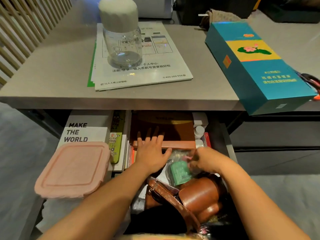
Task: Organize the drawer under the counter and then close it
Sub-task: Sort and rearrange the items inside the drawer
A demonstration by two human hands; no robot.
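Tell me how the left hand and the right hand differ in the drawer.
The left hand lies flat with fingers spread; the right hand has its fingers curled. The left hand rests on the brown box towards the back; the right hand grips a clear plastic bag holding a green pack, nearer the front. Both reach into the open drawer.

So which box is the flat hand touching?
The brown box in the drawer; the left hand rests spread on it. The pink lidded plastic box sits untouched further left, the teal cardboard box up on the counter.
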